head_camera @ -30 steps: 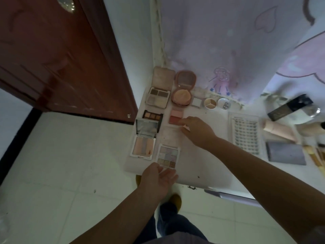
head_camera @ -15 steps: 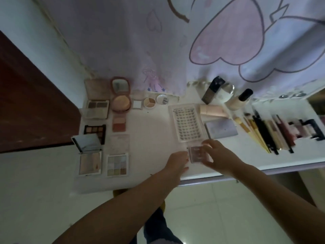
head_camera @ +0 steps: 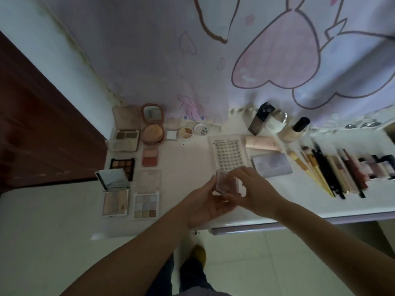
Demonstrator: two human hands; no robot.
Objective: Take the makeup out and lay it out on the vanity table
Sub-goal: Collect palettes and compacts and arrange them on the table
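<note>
We see both hands meeting over the near middle of the table (head_camera: 188, 167), clamped on one small clear case (head_camera: 227, 183) with pinkish contents; the left hand (head_camera: 205, 205) cups it from below and the side, the right hand (head_camera: 250, 190) pinches it from above — the case is lifted off the table, just in front of the lash tray (head_camera: 228, 154); to the left lie the open palettes, which we count as seven: a brown shadow compact (head_camera: 126, 136), a round powder compact (head_camera: 152, 131) with its mirror up, a two-pan blush (head_camera: 150, 157), a dark six-pan palette (head_camera: 123, 166), a mirrored highlighter (head_camera: 115, 200), a nine-pan palette (head_camera: 146, 205), and a small white square pan (head_camera: 171, 135); beside that pan sit two small round pots (head_camera: 186, 132) — one split in three shades, one white with lettering; right of the tray lie one pink tube (head_camera: 261, 143) and one grey flat case (head_camera: 271, 164); behind stand three bottles (head_camera: 261, 118); the brushes and pencils (head_camera: 324, 169) at far right lie side by side, too blurred to count.
</note>
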